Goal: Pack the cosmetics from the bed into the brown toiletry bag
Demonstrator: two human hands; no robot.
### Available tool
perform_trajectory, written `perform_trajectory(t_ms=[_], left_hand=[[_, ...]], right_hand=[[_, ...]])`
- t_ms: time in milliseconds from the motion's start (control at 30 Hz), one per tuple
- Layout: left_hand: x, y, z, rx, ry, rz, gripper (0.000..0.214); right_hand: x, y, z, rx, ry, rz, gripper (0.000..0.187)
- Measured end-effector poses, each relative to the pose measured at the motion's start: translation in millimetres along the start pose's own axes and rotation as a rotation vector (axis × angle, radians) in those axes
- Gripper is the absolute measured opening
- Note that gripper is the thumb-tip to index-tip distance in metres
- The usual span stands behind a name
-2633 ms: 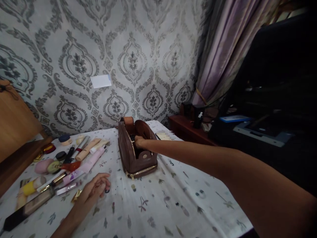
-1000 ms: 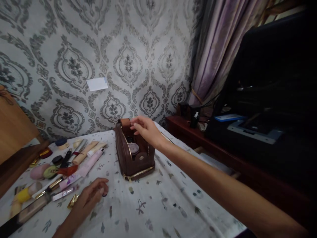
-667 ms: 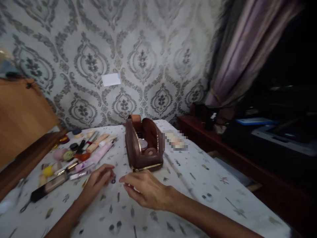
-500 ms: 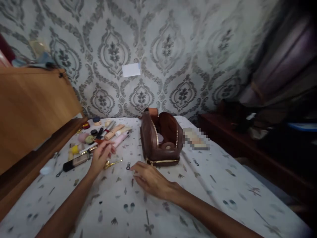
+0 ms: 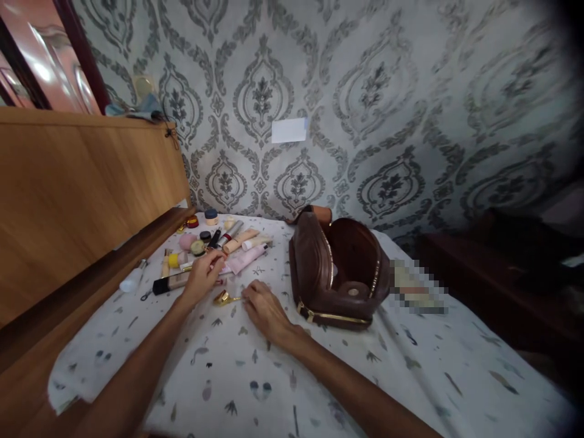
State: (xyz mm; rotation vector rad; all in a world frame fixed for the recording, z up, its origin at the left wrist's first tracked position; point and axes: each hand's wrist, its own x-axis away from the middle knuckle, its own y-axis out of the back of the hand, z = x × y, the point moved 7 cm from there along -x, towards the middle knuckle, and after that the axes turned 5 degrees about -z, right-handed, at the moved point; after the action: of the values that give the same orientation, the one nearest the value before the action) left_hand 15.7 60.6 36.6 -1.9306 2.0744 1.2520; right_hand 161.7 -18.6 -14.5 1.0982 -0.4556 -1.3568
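My left hand (image 5: 204, 277) is over the near edge of a makeup pile, its fingers bent together; what they hold, if anything, is hidden. Under and beside it are a foundation bottle (image 5: 171, 283) with a black cap and a pink tube (image 5: 249, 258). Small gold scissors (image 5: 223, 297) lie on the patterned cloth between my hands. My right hand (image 5: 265, 310) is palm down with curled fingers, and its fingertips cover the scissors' narrow end. To the right stands a brown leather bag (image 5: 310, 261), unzipped, with a few things dimly visible inside.
Jars, among them a dark-lidded one (image 5: 210, 217), and several tubes lie at the back left. A clear bottle (image 5: 132, 278) lies near the wooden ledge (image 5: 82, 298). The wooden panel (image 5: 91, 170) rises at left. A blurred-out flat item (image 5: 417, 289) lies right of the bag.
The view has turned left, so everything sits further right. My right hand has moved left, from beside the scissors to their narrow end. My left hand stays by the makeup.
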Motion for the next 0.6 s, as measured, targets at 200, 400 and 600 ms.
perform_trajectory(t_ms=[200,400,600], left_hand=[[10,-21.8,-12,-0.105,-0.086,0.109,0.022],[21,-39.0,-22,-0.227,-0.218,0.145,0.020],[6,6.4,-10,-0.326,-0.168,-0.189,0.024]], right_hand=[[1,-7,-2,0.084,-0.014,-0.036,0.013],[4,-9,-11,0.139,-0.036,-0.078,0.012],[7,-3,-19,0.119,-0.052,-0.172,0.014]])
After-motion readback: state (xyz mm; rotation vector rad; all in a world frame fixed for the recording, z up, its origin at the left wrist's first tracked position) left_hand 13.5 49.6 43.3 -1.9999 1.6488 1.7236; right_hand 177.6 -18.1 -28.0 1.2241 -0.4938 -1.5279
